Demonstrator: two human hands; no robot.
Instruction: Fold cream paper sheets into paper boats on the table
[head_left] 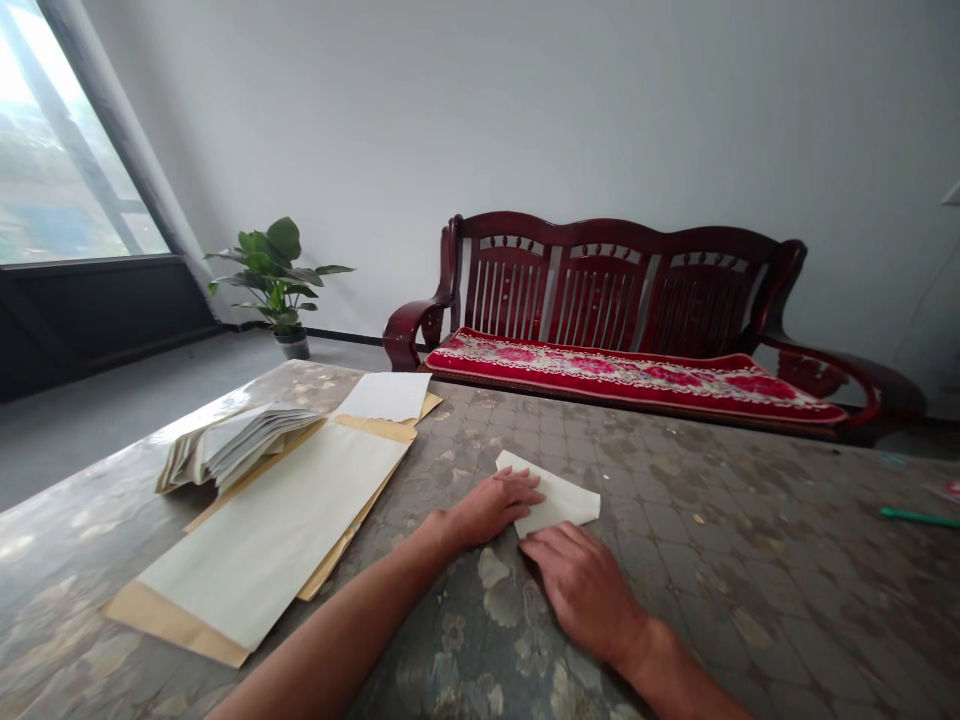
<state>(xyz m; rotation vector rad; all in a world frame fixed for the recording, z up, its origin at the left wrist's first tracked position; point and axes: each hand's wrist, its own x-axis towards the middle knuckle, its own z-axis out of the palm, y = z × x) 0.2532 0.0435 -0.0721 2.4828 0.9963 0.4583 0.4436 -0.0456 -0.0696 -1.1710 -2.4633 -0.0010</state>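
A small piece of folded pale paper [564, 497] lies on the patterned table in front of me. My left hand [495, 503] rests on its left part, fingers stretched out and flat across the sheet. At the paper's near edge is my right hand [583, 588], its fingers curled together against the edge; the thumb is mostly hidden. To the left lies a long stack of pale sheets [289, 520] on brown paper. A pile of folded paper pieces [247, 445] sits beyond it, and a smaller white sheet [384, 396] lies at its far end.
The table [712, 560] has a shiny, patterned cover. A green stick-like item [919, 517] lies at the right. Past the far edge stands a dark red wooden bench [615, 280] with a red floral cushion [637, 378]. A potted plant [281, 275] stands back left, near a window [67, 150].
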